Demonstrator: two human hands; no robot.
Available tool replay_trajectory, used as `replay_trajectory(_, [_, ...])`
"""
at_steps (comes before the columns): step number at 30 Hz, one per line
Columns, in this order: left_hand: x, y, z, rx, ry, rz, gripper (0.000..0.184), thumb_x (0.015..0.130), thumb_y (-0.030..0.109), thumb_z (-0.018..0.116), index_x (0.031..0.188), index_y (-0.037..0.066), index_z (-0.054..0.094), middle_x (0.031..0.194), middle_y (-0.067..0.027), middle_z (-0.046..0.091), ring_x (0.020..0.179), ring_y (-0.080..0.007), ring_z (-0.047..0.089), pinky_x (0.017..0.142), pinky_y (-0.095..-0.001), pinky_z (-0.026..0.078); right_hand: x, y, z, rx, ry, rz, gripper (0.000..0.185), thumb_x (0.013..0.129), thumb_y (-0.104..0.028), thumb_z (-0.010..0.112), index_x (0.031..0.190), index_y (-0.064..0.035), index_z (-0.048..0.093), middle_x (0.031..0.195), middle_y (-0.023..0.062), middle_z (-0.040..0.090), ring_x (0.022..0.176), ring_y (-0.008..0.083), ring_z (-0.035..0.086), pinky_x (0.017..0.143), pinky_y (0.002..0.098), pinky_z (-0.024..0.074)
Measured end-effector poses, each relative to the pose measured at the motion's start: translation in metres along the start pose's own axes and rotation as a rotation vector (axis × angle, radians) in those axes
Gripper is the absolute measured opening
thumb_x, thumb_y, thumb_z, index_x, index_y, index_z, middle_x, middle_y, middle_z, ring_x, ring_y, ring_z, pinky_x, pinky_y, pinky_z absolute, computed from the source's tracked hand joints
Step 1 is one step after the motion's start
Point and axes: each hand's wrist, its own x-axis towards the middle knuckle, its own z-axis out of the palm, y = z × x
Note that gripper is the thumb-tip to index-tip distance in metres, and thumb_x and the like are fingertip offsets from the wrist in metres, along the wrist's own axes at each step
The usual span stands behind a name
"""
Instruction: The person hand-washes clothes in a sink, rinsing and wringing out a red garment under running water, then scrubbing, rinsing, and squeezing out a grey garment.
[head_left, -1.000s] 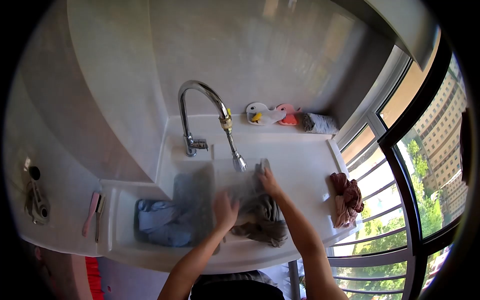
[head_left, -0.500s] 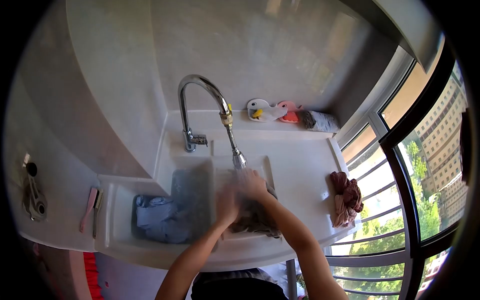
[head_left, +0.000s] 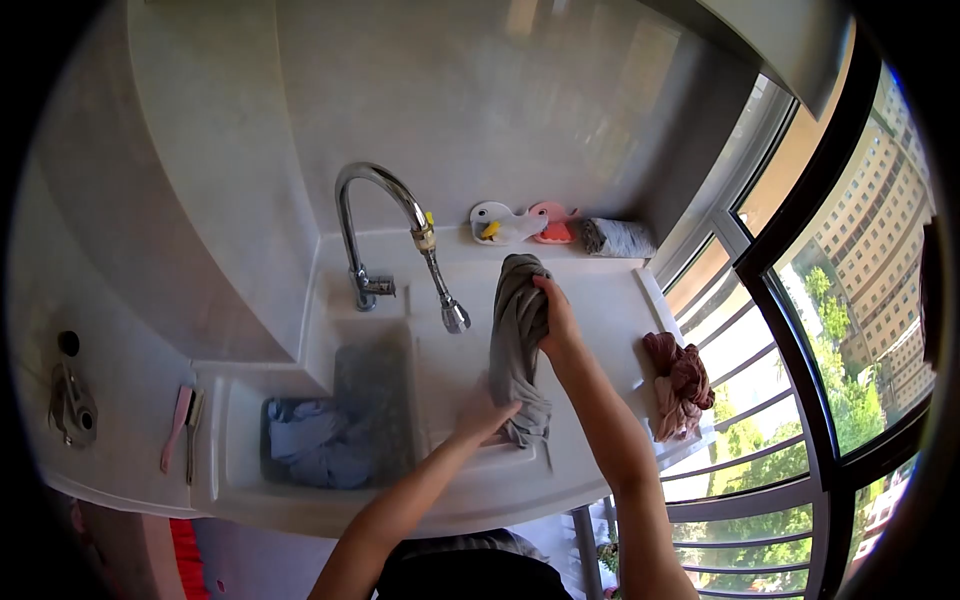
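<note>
A twisted grey-brown cloth point(head_left: 517, 335) hangs lengthwise above the ribbed washboard part of the sink; its kind of garment cannot be made out. Its upper part is gripped by my right hand point(head_left: 560, 318), closed with the thumb across the folds. Lower down, my left hand point(head_left: 484, 412) is closed around the cloth's other side, slightly blurred by motion. The chrome faucet point(head_left: 385, 177) arches behind, its spray head point(head_left: 455, 318) to the left of the cloth. In the basin point(head_left: 232, 450) on the left, light blue clothing point(head_left: 315, 445) lies partly under water.
Wrung reddish-brown cloths point(head_left: 682, 385) lie at the counter's right edge by the barred window. A white whale-shaped dish point(head_left: 505, 225), a pink one point(head_left: 553, 222) and a rolled grey cloth point(head_left: 618, 238) line the back ledge. A pink brush point(head_left: 177, 428) and another brush point(head_left: 194, 435) rest left.
The grey-brown cloth has been lifted from the washboard area, up and to the right, away from beneath the spray head. My hands, close together before, are now apart along it.
</note>
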Motion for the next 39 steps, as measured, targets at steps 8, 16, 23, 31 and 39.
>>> replay_trajectory(8, [0.05, -0.016, -0.067, -0.799, 0.172, -0.099, 0.039, 0.072, -0.005, 0.057, 0.111, 0.001, 0.057, 0.105, -0.0069, 0.058, 0.095, -0.0161, 0.054, 0.083, -0.0278, 0.043, -0.052, 0.02, -0.034, -0.047, -0.066, -0.003, 0.04, 0.084, -0.034, 0.06, 0.112, -0.0058, 0.057, 0.11, 0.0116, 0.061, 0.099, 0.0253, 0.058, 0.086, 0.0395, 0.0475])
replay_trajectory(16, [-0.016, -0.014, -0.099, 0.136, -0.421, 0.301, 0.015, 0.078, 0.006, 0.061, 0.093, 0.007, 0.066, 0.089, -0.0091, 0.065, 0.087, -0.0277, 0.061, 0.079, -0.0348, 0.047, -0.044, 0.057, -0.13, -1.436, 0.568, -0.467, 0.031, 0.068, -0.019, 0.059, 0.095, -0.0043, 0.056, 0.113, 0.0143, 0.051, 0.111, 0.0303, 0.044, 0.094, 0.0482, 0.0302])
replay_trajectory(23, [0.036, -0.067, -0.078, 0.358, 0.132, 0.231, 0.031, 0.079, 0.014, 0.062, 0.108, 0.004, 0.061, 0.102, -0.019, 0.062, 0.096, -0.0379, 0.058, 0.085, -0.0425, 0.046, -0.039, 0.051, -0.084, -1.678, -0.15, -0.775, 0.045, 0.072, -0.011, 0.056, 0.117, -0.0081, 0.052, 0.108, 0.0108, 0.061, 0.108, 0.0282, 0.053, 0.093, 0.0411, 0.0387])
replay_trajectory(31, [0.052, -0.089, -0.055, -0.137, -0.083, 0.185, 0.03, 0.081, 0.007, 0.058, 0.109, 0.003, 0.048, 0.098, -0.0117, 0.056, 0.091, -0.0233, 0.055, 0.08, -0.0349, 0.044, -0.013, 0.07, -0.061, -1.787, -0.526, -0.434, 0.024, 0.081, -0.016, 0.058, 0.1, -0.0021, 0.057, 0.084, 0.0113, 0.065, 0.08, 0.0259, 0.064, 0.07, 0.0352, 0.0495])
replay_trajectory(39, [0.026, -0.039, -0.069, -0.154, 0.356, 0.191, 0.036, 0.081, 0.006, 0.067, 0.111, 0.006, 0.047, 0.102, -0.0066, 0.052, 0.086, -0.0127, 0.052, 0.076, -0.0253, 0.044, -0.011, 0.037, -0.088, -1.518, -0.504, -0.821, 0.023, 0.079, -0.011, 0.059, 0.101, -0.0103, 0.065, 0.096, 0.0094, 0.059, 0.089, 0.0243, 0.054, 0.087, 0.0382, 0.0434])
